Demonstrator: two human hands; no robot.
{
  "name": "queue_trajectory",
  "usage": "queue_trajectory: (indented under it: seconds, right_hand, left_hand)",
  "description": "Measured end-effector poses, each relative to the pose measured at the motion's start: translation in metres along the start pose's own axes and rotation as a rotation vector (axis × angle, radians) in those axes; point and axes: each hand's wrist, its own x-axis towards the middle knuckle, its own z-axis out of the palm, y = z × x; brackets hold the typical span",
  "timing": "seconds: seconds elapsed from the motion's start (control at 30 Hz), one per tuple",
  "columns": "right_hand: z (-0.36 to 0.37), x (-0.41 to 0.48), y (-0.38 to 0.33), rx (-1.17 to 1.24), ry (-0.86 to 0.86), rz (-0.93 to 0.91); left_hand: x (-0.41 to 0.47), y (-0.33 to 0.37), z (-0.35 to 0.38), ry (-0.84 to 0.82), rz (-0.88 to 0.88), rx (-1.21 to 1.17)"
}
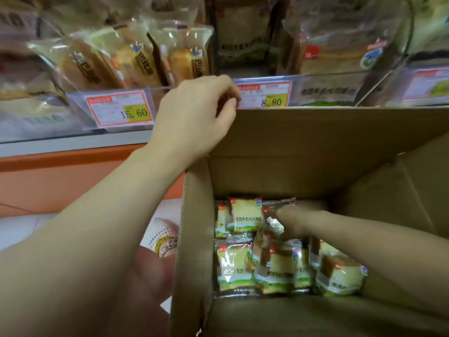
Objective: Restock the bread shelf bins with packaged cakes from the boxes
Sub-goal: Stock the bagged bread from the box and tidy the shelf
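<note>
Closest to the camera, the bare left forearm runs up from the lower left corner to the left hand (194,117), which holds the top left corner of the raised back flap of an open cardboard box (303,152). Its fingers (228,103) are curled over the flap's edge, with the thumb on the near face.

Packaged cakes (245,217) lie in a loose layer on the bottom of the box, in clear wrappers with yellow and green print. The right hand (294,222) reaches down among them from the right. Its fingertips rest on a shiny pack (277,210) at the far side of the box. That hand is blurred, so I cannot tell whether its fingers grip the pack or only touch it.

Behind the flap stand the clear shelf bins (328,90), holding bagged bread (136,59). One red-edged price tag (120,109) reads 15.60, and another (264,94), just beside the left fingers, reads 8.80. Left of the box, low down, a white mesh shoe (165,237) shows on the floor.
</note>
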Motion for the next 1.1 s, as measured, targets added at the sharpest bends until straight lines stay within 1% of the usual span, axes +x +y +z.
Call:
queue_trajectory:
  seconds: [0.1, 0.17, 0.2, 0.27, 0.37, 0.43, 0.5, 0.6, 0.73, 0.87, 0.97, 1.03, 1.1]
  right_hand:
    - [0.022, 0.022, -0.002, 0.147, -0.142, 0.005]
    - [0.038, 0.036, 0.003, 0.351, -0.173, 0.043]
    - [0.043, 0.038, 0.005, 0.401, -0.162, 0.057]
    - [0.051, 0.039, 0.006, 0.335, -0.123, 0.036]
    - [0.063, 0.031, 0.003, 0.137, -0.093, -0.109]
    - [0.074, 0.027, 0.001, 0.000, -0.049, -0.173]
    - [0.078, 0.024, -0.001, -0.013, -0.063, -0.177]
    - [0.061, 0.013, -0.007, -0.056, -0.075, -0.161]
    - [0.016, -0.017, -0.012, -0.059, 0.014, -0.174]
    - [-0.033, -0.066, -0.014, 0.050, 0.212, -0.201]
    - [-0.062, -0.108, -0.013, 0.119, 0.323, -0.215]
    - [-0.077, -0.137, -0.013, 0.192, 0.395, -0.220]
    - [-0.088, -0.162, -0.012, 0.277, 0.470, -0.232]
  left_hand:
    - [-0.001, -0.002, 0.003, 0.003, 0.009, -0.017]
    - [-0.002, -0.002, 0.005, 0.007, 0.010, -0.015]
    - [-0.001, -0.003, 0.005, 0.009, 0.010, -0.016]
    - [-0.001, -0.003, 0.006, 0.009, 0.009, -0.013]
    - [-0.001, -0.001, 0.006, 0.009, 0.000, -0.012]
    - [-0.001, 0.000, 0.006, 0.006, -0.005, -0.010]
    - [-0.001, 0.001, 0.007, 0.001, -0.011, -0.003]
    - [-0.002, 0.002, 0.006, 0.000, -0.017, 0.012]
    - [-0.002, 0.001, 0.005, -0.013, -0.009, 0.049]
    - [-0.004, 0.006, -0.001, -0.060, -0.028, 0.022]
    - [-0.011, 0.018, -0.010, -0.097, 0.019, 0.013]
    - [-0.018, 0.028, -0.016, -0.198, 0.074, -0.034]
    - [-0.026, 0.042, -0.024, -0.397, 0.097, -0.129]
